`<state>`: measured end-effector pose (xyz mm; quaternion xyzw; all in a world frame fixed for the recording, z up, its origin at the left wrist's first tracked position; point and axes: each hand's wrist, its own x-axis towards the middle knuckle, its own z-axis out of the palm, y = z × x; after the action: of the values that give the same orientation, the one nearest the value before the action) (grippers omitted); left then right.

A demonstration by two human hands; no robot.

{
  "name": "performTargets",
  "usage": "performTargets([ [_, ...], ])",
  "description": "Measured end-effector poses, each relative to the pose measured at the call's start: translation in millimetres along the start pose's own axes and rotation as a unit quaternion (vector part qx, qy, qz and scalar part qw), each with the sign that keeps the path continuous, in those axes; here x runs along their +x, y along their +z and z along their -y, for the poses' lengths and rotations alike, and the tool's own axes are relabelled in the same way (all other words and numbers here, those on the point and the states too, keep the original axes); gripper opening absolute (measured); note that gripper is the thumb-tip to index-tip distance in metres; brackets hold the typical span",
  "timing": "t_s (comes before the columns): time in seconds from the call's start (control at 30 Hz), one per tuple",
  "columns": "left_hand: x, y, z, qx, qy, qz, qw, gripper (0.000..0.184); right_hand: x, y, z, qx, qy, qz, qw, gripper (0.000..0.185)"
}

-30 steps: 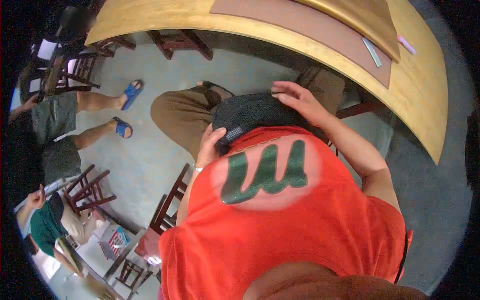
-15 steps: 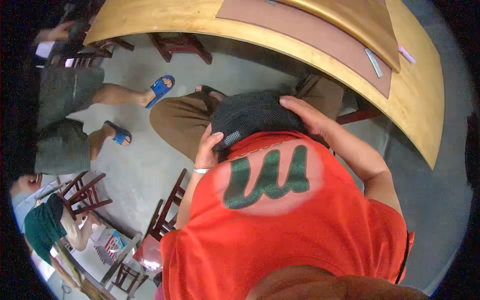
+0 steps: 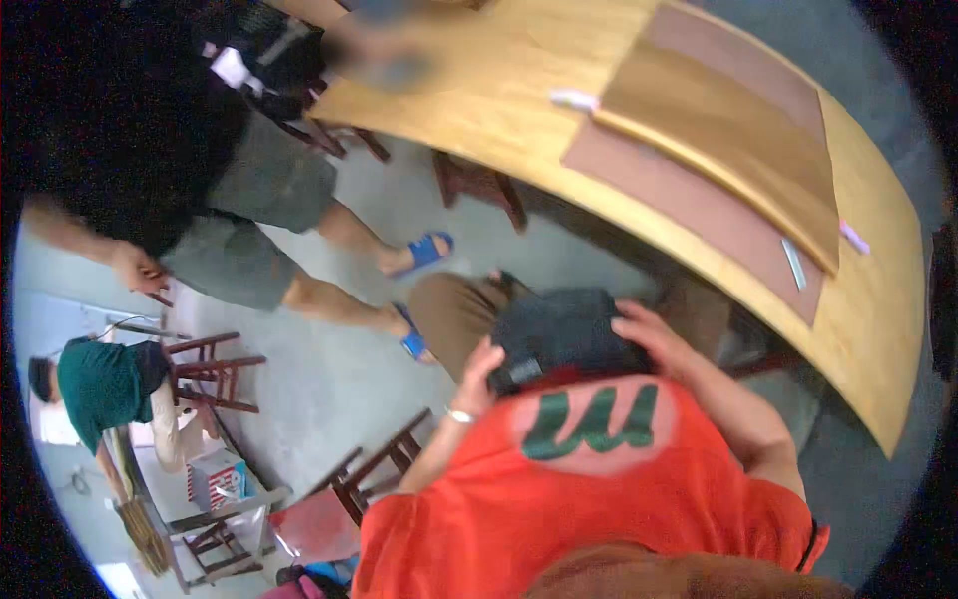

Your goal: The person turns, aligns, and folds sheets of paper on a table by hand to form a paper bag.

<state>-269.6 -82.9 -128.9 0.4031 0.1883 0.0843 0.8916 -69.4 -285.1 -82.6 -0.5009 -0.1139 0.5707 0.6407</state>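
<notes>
A bulky black mesh-fabric item (image 3: 569, 334) with a small pale patch rests at my lap, against the front of my red shirt; its exact kind cannot be made out. My left hand (image 3: 481, 374), with a silvery band at the wrist, grips its left side, thumb on the near face and the other fingers mostly hidden. On the opposite side, my right hand (image 3: 654, 334) holds the item's upper right edge, fingers curved over it.
A curved wooden table (image 3: 499, 115) carries a mauve mat (image 3: 689, 215), folded golden-brown material (image 3: 728, 150), a metal blade-like strip (image 3: 793, 264) and a purple pen-like object (image 3: 854, 238). A person in blue sandals (image 3: 424, 253) stands left. Wooden stools (image 3: 215, 371) and another person in green (image 3: 110, 384) are farther off.
The view has swung, so the table, lap and item sit lower and farther right. The standing person shows more fully. Both my hands stay on the black mesh item.
</notes>
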Motion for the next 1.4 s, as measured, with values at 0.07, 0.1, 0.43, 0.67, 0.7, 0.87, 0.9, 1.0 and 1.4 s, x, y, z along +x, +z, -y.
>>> performTargets([
  [0.07,-2,4,1,-0.07,-0.016,0.004,0.997,0.053,7,-4,-6,-0.01,0.009,-0.048,0.999,0.06],
  [0.1,-4,3,4,-0.054,-0.015,-0.012,0.998,0.052,7,-9,-11,-0.006,0.014,-0.035,0.999,0.058],
  [0.43,-11,0,6,-0.183,-0.094,-0.04,0.978,0.05,11,-20,-16,-0.081,0.012,-0.002,0.997,0.045],
  [0.67,-9,-11,19,-0.174,-0.128,-0.106,0.971,0.044,0,-8,-9,-0.018,0.042,-0.012,0.999,0.046],
  [0.7,-8,-15,22,-0.173,-0.13,-0.106,0.971,0.044,0,-8,-8,-0.019,0.054,-0.021,0.998,0.045],
  [0.87,-15,9,7,-0.182,-0.131,-0.082,0.971,0.04,3,-10,-13,0.053,0.09,-0.036,0.994,0.044],
  [0.9,-13,8,8,-0.164,-0.116,-0.091,0.975,0.039,1,-8,-11,0.036,0.077,-0.039,0.996,0.044],
  [1.0,-10,5,10,-0.175,-0.127,-0.084,0.973,0.039,3,-11,-11,0.038,0.078,-0.033,0.996,0.043],
  [1.4,-3,-19,21,-0.22,-0.136,-0.089,0.962,0.04,25,-20,-22,0.007,0.072,-0.03,0.997,0.043],
])
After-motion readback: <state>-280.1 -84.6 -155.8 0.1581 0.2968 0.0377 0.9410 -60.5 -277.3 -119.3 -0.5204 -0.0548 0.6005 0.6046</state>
